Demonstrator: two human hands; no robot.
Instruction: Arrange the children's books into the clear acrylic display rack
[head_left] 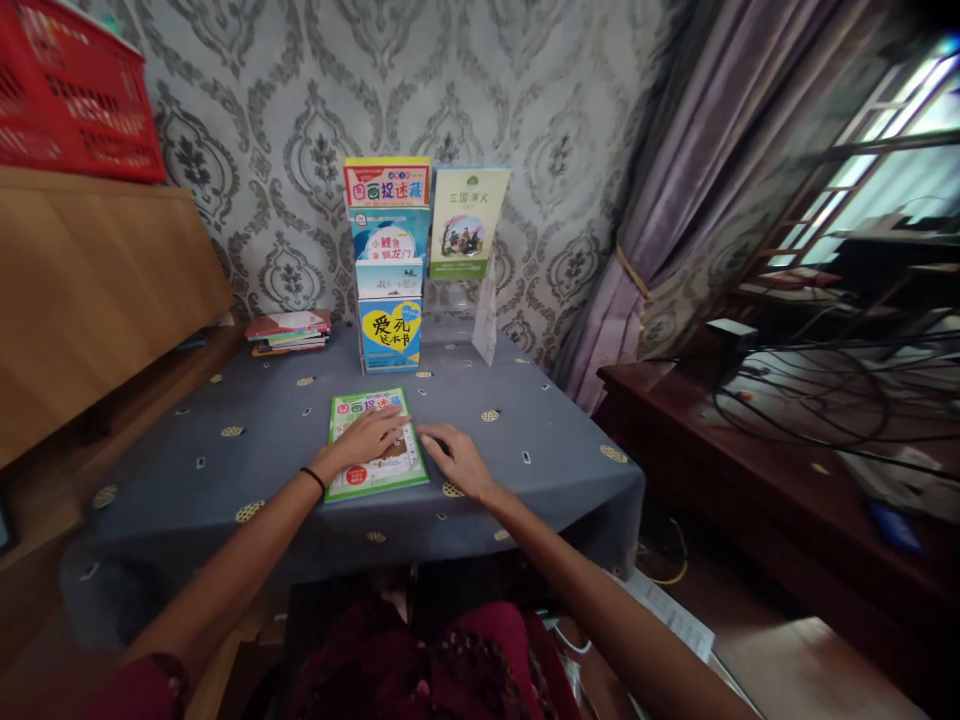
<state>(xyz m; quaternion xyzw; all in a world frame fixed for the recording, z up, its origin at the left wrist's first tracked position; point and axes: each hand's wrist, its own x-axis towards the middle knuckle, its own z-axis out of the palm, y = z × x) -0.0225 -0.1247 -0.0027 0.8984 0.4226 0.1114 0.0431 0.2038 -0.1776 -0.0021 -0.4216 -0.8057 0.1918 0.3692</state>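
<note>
The book (397,462) lies six o'clock from the stand (486,320); a push by the left hand (371,435) (flat on it, gripping nothing) could skid it into the right hand (456,461), loosely curled, seemingly empty, at three o'clock.

Book (396,466) on table (540,450), left hand (373,434) atop, right hand (459,460) beside, rack (487,322) behind, book stack (291,333) left of rack

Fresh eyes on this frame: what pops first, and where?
Probably the bright books in tiers on the clear rack at the back of the table. Then the green-edged book in front, left hand on its cover, right hand beside its right edge. Third, the red basket, upper left.
</note>
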